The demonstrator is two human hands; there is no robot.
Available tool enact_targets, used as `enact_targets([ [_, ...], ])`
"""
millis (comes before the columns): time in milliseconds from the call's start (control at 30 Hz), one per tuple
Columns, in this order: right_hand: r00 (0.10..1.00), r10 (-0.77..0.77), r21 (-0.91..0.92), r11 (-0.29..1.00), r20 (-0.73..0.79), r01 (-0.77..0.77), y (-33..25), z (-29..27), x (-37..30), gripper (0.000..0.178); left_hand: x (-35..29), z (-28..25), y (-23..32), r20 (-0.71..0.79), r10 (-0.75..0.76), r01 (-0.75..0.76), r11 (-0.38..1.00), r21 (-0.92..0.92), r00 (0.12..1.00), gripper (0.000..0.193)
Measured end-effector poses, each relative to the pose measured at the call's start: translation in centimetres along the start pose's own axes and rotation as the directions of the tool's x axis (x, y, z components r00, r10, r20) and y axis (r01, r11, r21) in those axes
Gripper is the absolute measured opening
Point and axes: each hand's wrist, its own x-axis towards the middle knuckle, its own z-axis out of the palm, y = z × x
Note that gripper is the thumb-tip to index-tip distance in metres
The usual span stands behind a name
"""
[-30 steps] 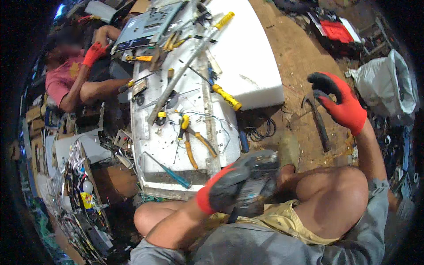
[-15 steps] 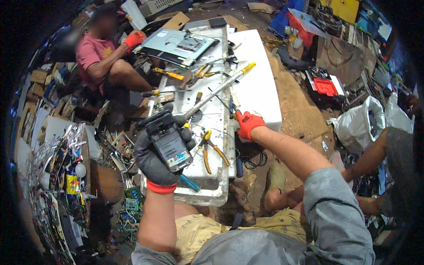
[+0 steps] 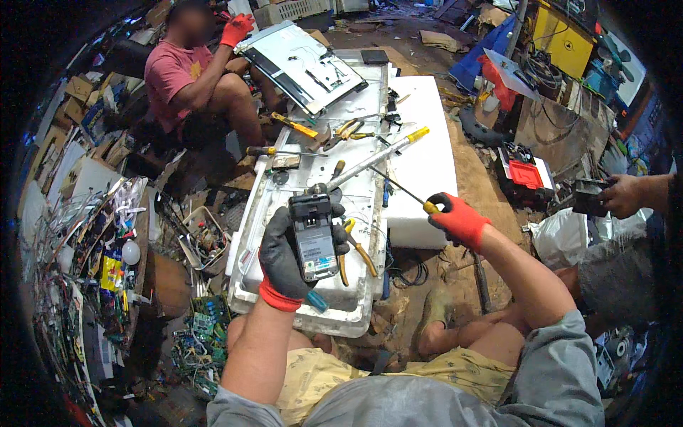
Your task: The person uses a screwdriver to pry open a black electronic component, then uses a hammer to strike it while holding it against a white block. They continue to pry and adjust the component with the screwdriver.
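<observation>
left hand (image 3: 282,257) has a dark handheld gadget (image 3: 314,238) cradled palm-up, fingers curled round its right edge, up in the air over the near end of the white counter (image 3: 341,325). looks like the back is facing up, with a pale label (image 3: 317,257) on the lower half and a hollow bit (image 3: 311,208) at its twelve o'clock end. right hand (image 3: 459,219) is closed on the handle of a screwdriver (image 3: 431,208), shaft aimed toward ten o'clock and well apart from the gadget.

imo the gadget's a stiff plastic brick, light enough for one hand, maybe a bit slick. i'd pinch the long sides at three and nine and keep pressure off the hollow end, thin plastic there could snap.

outward from the gadget: pliers (image 3: 365,258) at three, partly hidden, blue-green handle (image 3: 316,302) at six, metal rod (image 3: 377,159) at one, big flat panel (image 3: 284,62) at twelve, co-worker (image 3: 176,82) at eleven.
</observation>
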Motion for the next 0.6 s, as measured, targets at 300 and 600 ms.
enact_targets([
  [300,0.713,-0.684,-0.115,0.729,-0.150,0.675,4.2,0.0,-11.1,0.057,-2.0,-1.9,-1.0,-0.336,0.074,0.006,0.973,0.232,0.939,0.053],
  [600,0.618,-0.785,-0.267,0.606,-0.045,0.749,4.7,1.1,-11.8,0.059,-2.5,0.8,-1.4,-0.277,0.170,-0.070,0.939,0.335,0.946,0.049],
])
